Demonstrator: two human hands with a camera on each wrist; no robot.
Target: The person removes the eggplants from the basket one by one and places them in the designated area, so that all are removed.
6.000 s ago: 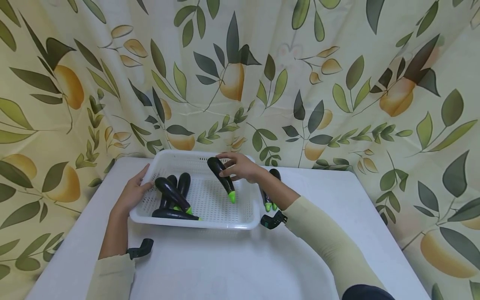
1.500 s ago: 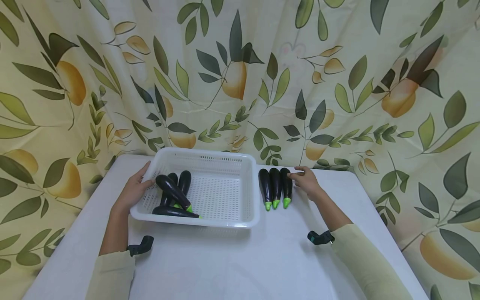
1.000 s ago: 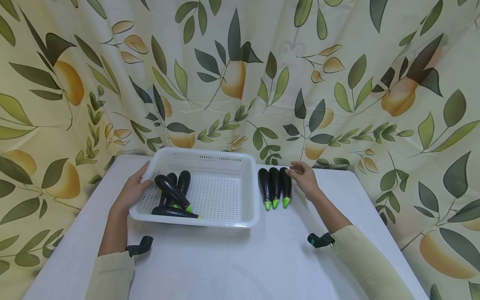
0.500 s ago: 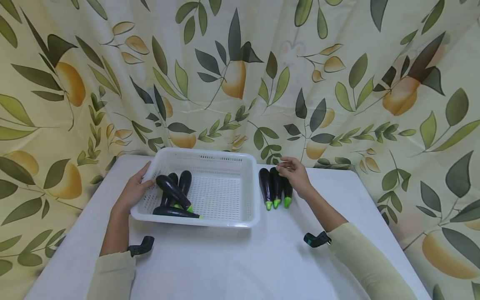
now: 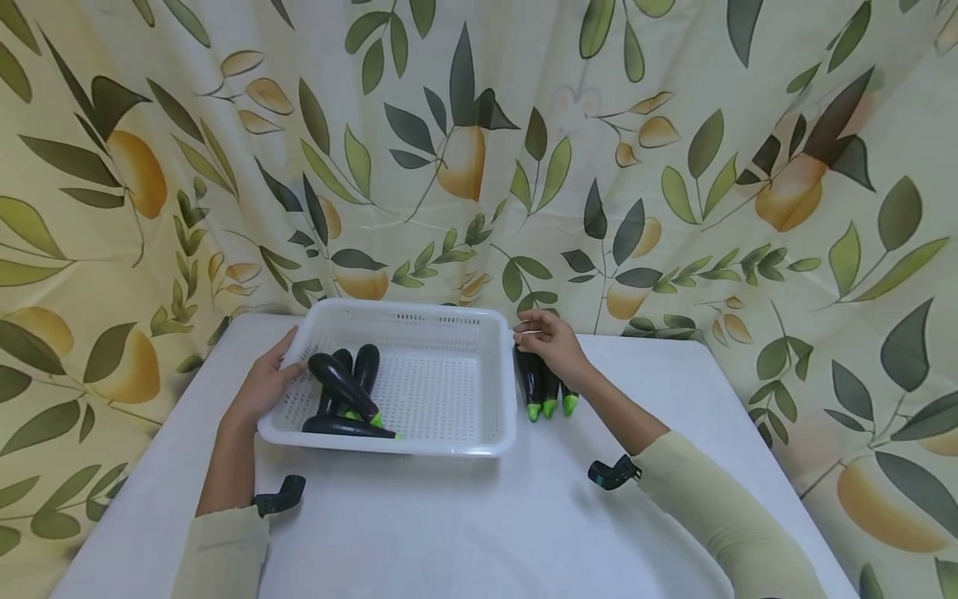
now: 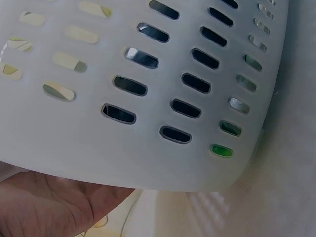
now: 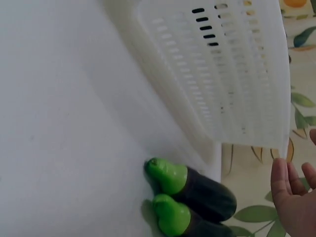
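A white perforated basket (image 5: 449, 447) stands on the table, with several dark eggplants (image 5: 343, 388) lying in its left part. My left hand (image 5: 264, 384) grips the basket's left rim; in the left wrist view the palm (image 6: 64, 205) lies below the basket wall (image 6: 59, 143). To the basket's right, three eggplants (image 5: 530, 383) lie side by side, green ends toward me. My right hand (image 5: 552, 343) is over their far ends, beside the basket's right rim, fingers loosely bent and holding nothing. In the right wrist view its fingers (image 7: 279, 175) are near the basket corner, past two eggplants (image 7: 207, 196).
A white table (image 5: 419, 532) lies beneath everything. Behind its far edge hangs a curtain (image 5: 554, 166) printed with leaves and fruit. A dark wrist camera is on each forearm, the left one (image 5: 280, 496) in front of the basket's left part and the right one (image 5: 614, 472) right of it.
My right hand has moved left from the rightmost eggplant, across the row, to the basket's right rim. Earlier it held an eggplant over the basket; that eggplant was then set down. The left hand stays on the rim.
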